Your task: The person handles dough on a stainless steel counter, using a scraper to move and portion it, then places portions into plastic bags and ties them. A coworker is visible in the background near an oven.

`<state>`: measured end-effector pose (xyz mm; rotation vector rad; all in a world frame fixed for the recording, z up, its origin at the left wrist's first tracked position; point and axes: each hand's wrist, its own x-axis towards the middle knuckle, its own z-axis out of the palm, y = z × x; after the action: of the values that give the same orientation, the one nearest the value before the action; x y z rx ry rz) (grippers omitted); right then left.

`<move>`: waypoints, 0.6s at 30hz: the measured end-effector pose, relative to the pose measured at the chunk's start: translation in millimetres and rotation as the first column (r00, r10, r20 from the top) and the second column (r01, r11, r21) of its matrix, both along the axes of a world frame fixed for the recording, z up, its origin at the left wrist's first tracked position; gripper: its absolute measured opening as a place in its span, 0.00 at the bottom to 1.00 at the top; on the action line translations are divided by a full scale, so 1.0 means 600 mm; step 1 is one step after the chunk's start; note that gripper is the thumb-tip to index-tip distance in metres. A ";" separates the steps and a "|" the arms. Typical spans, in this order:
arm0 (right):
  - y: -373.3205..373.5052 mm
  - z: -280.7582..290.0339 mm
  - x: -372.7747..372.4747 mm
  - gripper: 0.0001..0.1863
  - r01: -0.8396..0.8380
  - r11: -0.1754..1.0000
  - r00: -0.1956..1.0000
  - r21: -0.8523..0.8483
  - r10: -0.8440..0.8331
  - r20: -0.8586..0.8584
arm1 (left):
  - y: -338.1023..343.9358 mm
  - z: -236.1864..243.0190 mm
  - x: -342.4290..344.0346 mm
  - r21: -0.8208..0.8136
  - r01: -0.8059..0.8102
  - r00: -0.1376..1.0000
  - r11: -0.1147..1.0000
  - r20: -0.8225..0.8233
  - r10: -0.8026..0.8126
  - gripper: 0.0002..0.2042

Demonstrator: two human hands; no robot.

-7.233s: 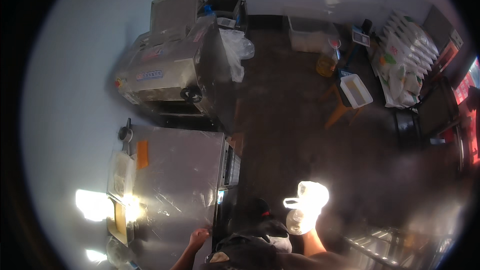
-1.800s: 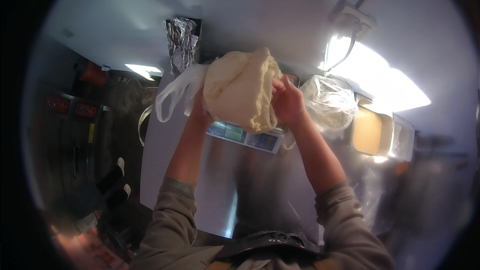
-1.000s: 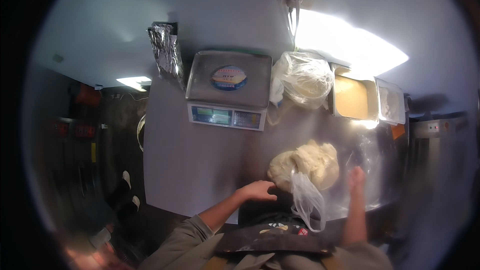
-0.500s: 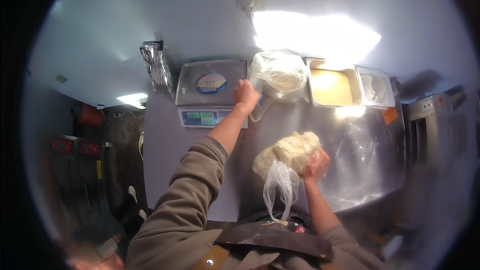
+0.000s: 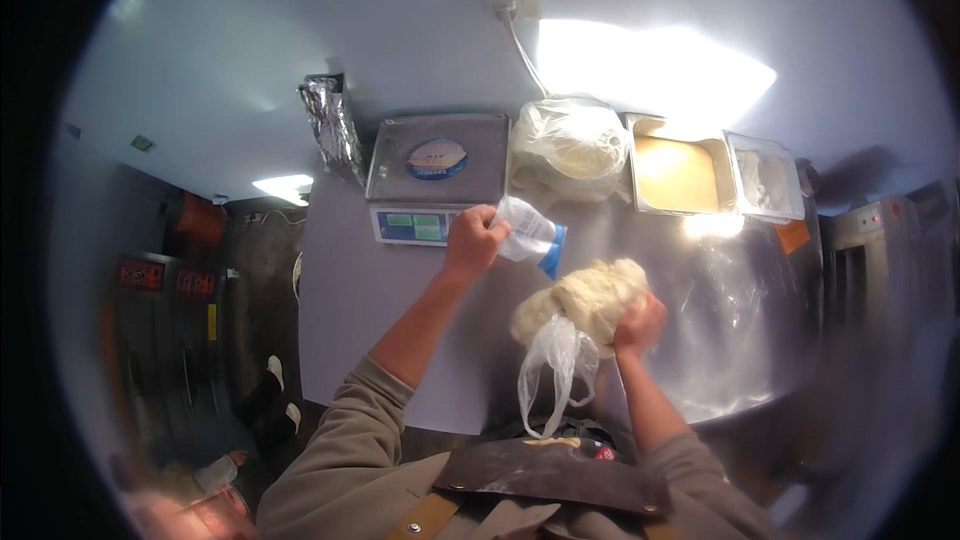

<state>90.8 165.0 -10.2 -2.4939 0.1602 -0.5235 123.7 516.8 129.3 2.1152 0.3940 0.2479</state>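
Note:
A small clear plastic packet with a blue end (image 5: 528, 230) hangs from my left hand (image 5: 474, 238), whose fingers are closed on one end of it. It is held in front of the kitchen scale (image 5: 440, 160), whose flat pan has a round blue-and-white label. A large pale lump of dough (image 5: 585, 302) lies near me on the metal table. My right hand (image 5: 640, 324) grips the dough's right side, its fingertips partly hidden against it. A thin clear plastic bag with loop handles (image 5: 557, 368) hangs at the dough's near side.
At the back stand a foil-wrapped block (image 5: 330, 125), a bulging plastic bag (image 5: 570, 150), a metal tray with a yellowish layer (image 5: 680, 172) and a clear tub (image 5: 765, 180). An orange card (image 5: 793, 236) lies by the tub. Another person's legs (image 5: 268, 410) show at lower left.
My left hand has drawn back toward me from beside the scale, bringing the plastic packet with it. My right hand stays on the dough. The view has shifted slightly.

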 end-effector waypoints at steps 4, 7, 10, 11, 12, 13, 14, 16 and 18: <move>-0.004 -0.009 0.003 0.21 -0.037 0.999 0.999 0.030 0.038 -0.014 | 0.128 0.033 -0.113 -0.197 -0.118 0.989 0.973 -0.110 0.098 0.11; -0.009 -0.016 0.007 0.22 -0.065 0.998 0.998 -0.026 0.065 -0.005 | 0.240 0.012 -0.176 0.125 -0.146 0.969 0.981 -0.181 0.167 0.12; -0.013 -0.020 0.012 0.23 -0.097 0.995 0.994 -0.007 0.096 -0.055 | 0.353 -0.041 -0.212 0.523 -0.236 0.921 0.819 -0.147 0.360 0.12; -0.015 -0.020 0.013 0.23 -0.123 0.992 0.990 -0.002 0.122 -0.075 | 0.392 -0.062 -0.216 0.595 -0.273 0.897 0.756 -0.128 0.424 0.12; -0.015 -0.019 0.014 0.24 -0.121 0.992 0.987 0.015 0.122 -0.102 | 0.434 -0.082 -0.219 0.658 -0.307 0.889 0.687 -0.060 0.454 0.12; -0.015 -0.018 0.014 0.24 -0.151 0.988 0.985 0.016 0.151 -0.088 | 0.475 -0.100 -0.218 0.714 -0.331 0.869 0.617 -0.025 0.494 0.12; -0.015 -0.017 0.014 0.24 -0.151 0.988 0.985 0.029 0.153 -0.079 | 0.513 -0.117 -0.215 0.749 -0.343 0.857 0.568 0.002 0.515 0.12; -0.014 -0.014 0.013 0.25 -0.139 0.990 0.988 0.028 0.141 -0.061 | 0.577 -0.148 -0.191 0.804 -0.343 0.830 0.486 0.016 0.557 0.12; -0.013 -0.012 0.014 0.25 -0.104 0.995 0.993 0.013 0.104 -0.058 | 0.621 -0.176 -0.142 0.787 -0.340 0.810 0.514 -0.033 0.586 0.12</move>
<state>99.0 156.9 -17.5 -2.4938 0.0548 -0.4062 38.6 889.3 23.7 2.8503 1.2573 0.4762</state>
